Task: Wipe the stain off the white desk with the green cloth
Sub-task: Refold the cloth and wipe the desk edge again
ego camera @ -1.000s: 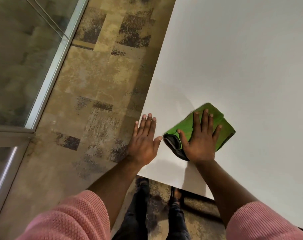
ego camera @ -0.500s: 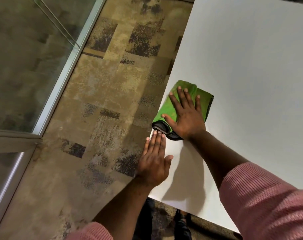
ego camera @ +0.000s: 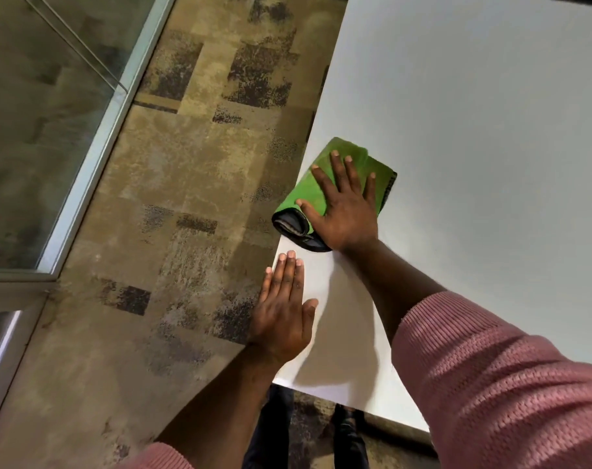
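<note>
Currently, wiping step in hand, judged from the palm-on-cloth pose.

Right hand (ego camera: 347, 211): flat and spread, palm down on the folded green microfibre cloth with a dark rolled hem (ego camera: 301, 194); it presses the cloth, fingers not curled round it.

Left hand (ego camera: 284, 316): flat, fingers together, empty, resting at the left edge of the smooth white desk top (ego camera: 473, 164), just nearer the body than the cloth and apart from it.

Cloth position: directly under the right palm and fingers, at the desk's left edge, its dark hem overhanging the edge slightly on the thumb side.

Cloth long axis: runs from the hem by the thumb out past the fingertips, roughly in line with the fingers and along the desk edge.

Nearer hand: the right, already on the cloth; the left only braces.

Stain: none can be made out on the bare desk; if any is left, it is hidden under the cloth.

Change since half a second ago: right hand and cloth sit at nearly the same place on the edge; fingers point a little more straight ahead. A full second ago the cloth lay inboard, to the right of the left hand.

Floor: mottled brown carpet tiles (ego camera: 193, 198) beyond the thumb side.
</note>
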